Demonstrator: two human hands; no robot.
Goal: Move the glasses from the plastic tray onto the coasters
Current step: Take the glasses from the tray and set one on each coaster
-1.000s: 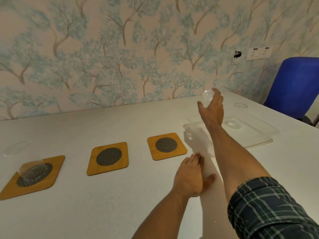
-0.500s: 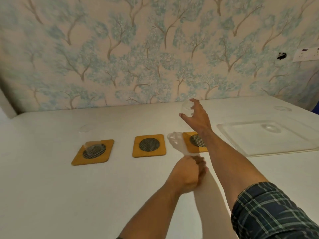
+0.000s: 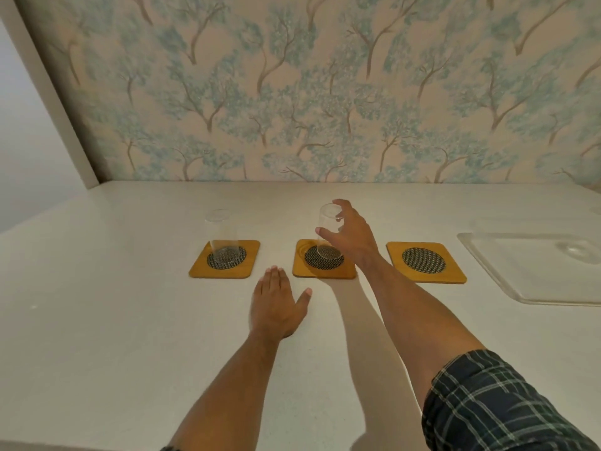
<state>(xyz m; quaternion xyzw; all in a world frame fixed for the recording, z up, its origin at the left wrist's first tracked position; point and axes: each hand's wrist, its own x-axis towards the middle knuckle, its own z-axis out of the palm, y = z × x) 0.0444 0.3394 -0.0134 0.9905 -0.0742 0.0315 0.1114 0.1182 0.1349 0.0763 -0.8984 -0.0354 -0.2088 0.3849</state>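
Observation:
Three wooden coasters with dark mesh centres lie in a row on the white table. A clear glass (image 3: 223, 236) stands upright on the left coaster (image 3: 224, 259). My right hand (image 3: 351, 236) grips a second clear glass (image 3: 328, 234), its base resting on the middle coaster (image 3: 323, 259). The right coaster (image 3: 425, 262) is bare. The clear plastic tray (image 3: 533, 268) lies at the right edge, with a third glass (image 3: 582, 249) faintly seen standing on it. My left hand (image 3: 276, 304) rests flat on the table, fingers together, just in front of the gap between the left and middle coasters.
The white table (image 3: 113, 320) runs back to a wall with tree-patterned wallpaper. A white wall corner stands at the far left. My right sleeve is a dark plaid.
My right hand has carried the glass from the tray leftward and down onto the middle coaster. My left hand has opened flat and lies further left on the table.

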